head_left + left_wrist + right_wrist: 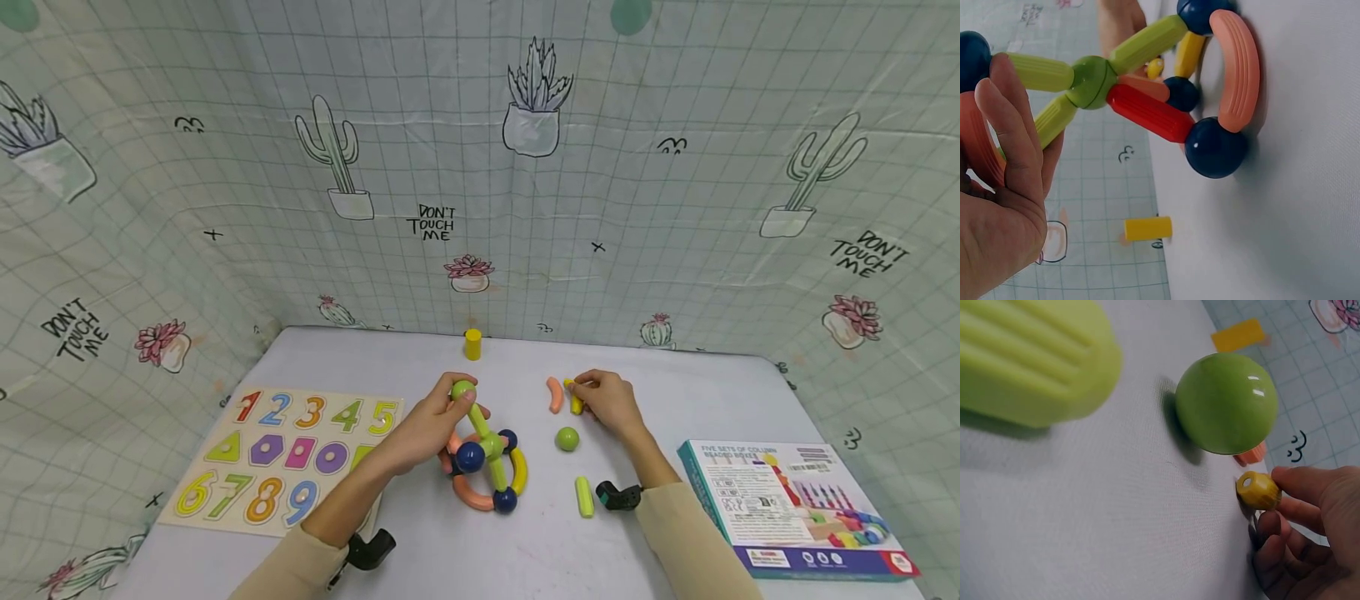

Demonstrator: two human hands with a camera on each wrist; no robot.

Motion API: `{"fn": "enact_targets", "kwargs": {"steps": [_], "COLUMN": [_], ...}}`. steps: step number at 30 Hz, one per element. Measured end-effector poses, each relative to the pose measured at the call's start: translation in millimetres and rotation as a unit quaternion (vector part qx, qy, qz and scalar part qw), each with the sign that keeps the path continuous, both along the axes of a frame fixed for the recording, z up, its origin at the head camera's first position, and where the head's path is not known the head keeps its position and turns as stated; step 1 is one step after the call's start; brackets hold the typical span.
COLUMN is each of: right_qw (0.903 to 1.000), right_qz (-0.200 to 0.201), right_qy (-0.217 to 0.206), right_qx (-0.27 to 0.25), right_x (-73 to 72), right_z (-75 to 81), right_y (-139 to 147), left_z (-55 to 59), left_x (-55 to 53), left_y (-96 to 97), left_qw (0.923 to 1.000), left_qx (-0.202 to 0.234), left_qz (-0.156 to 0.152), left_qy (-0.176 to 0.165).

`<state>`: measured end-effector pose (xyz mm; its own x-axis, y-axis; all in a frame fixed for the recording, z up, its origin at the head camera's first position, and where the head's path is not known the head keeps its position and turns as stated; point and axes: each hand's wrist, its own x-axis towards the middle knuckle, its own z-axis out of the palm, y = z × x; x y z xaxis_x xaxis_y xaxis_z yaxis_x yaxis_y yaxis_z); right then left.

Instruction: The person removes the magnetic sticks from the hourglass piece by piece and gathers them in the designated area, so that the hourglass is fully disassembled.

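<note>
My left hand (pixel 427 425) grips the upper part of a magnetic ball-and-rod construction, thumb and fingers at the green ball (pixel 463 389) on its top. Dark blue balls (pixel 470 457), light green rods (pixel 1147 44), a red rod (pixel 1150 114) and curved salmon rods (pixel 1239 72) make up the frame, whose base is by the table. Over to the right, my right hand (pixel 611 404) pinches a yellow rod (pixel 1259 490) between thumb and fingers, low over the table. Beside it lies a loose curved salmon rod (pixel 555 395). A loose green ball (pixel 567 439) sits nearer me.
A light green rod (pixel 584 497) lies in front of the loose ball. At the left is a number-and-shape puzzle board (pixel 281 458), partly under my left forearm. A toy box (pixel 798 508) lies at the right. A yellow cylinder (pixel 472 344) stands at the table's back edge.
</note>
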<state>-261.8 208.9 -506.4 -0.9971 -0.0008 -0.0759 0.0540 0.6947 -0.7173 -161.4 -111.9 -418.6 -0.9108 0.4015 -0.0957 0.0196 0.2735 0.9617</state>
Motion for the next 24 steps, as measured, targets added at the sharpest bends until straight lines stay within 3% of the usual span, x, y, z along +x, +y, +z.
{"fn": "enact_targets", "kwargs": {"steps": [12,24], "right_qw": [0.9992,0.9985], "right_qz": [-0.005,0.023], "right_qy": [0.0,0.009], "right_qx": [-0.041,-0.05], "right_x": [1.5,2.9], "right_z": [-1.6,-0.6], "right_y": [3.4,-3.3], "left_z": [0.3,3.0], "left_x": [-0.9,0.3], "left_y": [0.6,2.2], "left_qw": [1.0,1.0], "left_qx": [-0.003,0.0], "left_qz": [0.001,0.002], "left_qy": [0.0,0.0]}}
